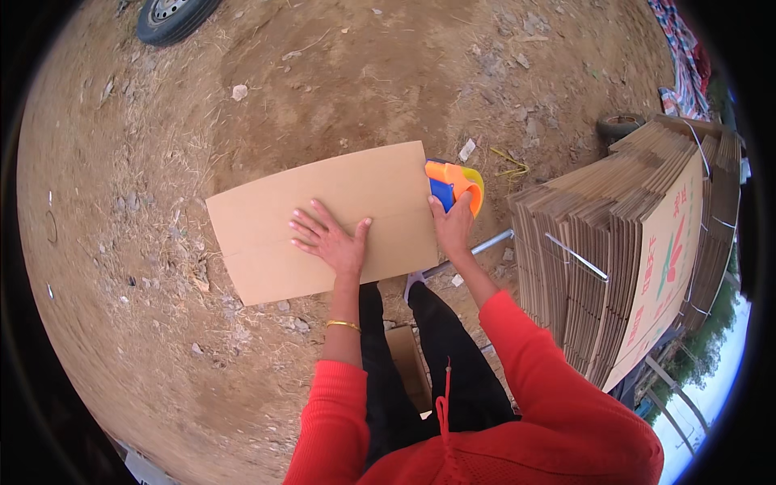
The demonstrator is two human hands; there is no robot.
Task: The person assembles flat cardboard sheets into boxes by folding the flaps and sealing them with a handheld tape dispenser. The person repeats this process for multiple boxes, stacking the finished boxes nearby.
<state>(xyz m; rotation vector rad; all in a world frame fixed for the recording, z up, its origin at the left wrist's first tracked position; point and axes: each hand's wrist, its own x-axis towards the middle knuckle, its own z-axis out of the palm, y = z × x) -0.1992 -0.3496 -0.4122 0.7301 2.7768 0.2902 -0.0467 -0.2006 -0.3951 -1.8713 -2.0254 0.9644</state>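
A brown cardboard box (267, 226) lies in front of me with its plain closed face up and a seam running along its length. My left hand (330, 237) rests flat on that face, fingers spread, holding nothing. At the box's right end, my right hand (453, 226) is wrapped round an orange and blue tape dispenser (443, 182) with a yellowish roll on its far side. The dispenser is up against the box's right edge. Whether any tape runs from it onto the box, I cannot tell.
Tall bundles of flattened cardboard cartons (598, 242), bound with straps, stand close on my right. A metal tube (490, 242) sticks out beside my right leg. A tire (171, 18) lies at the far left, a small wheel (621, 125) behind the bundles. Litter dots the dirt ground (145, 283).
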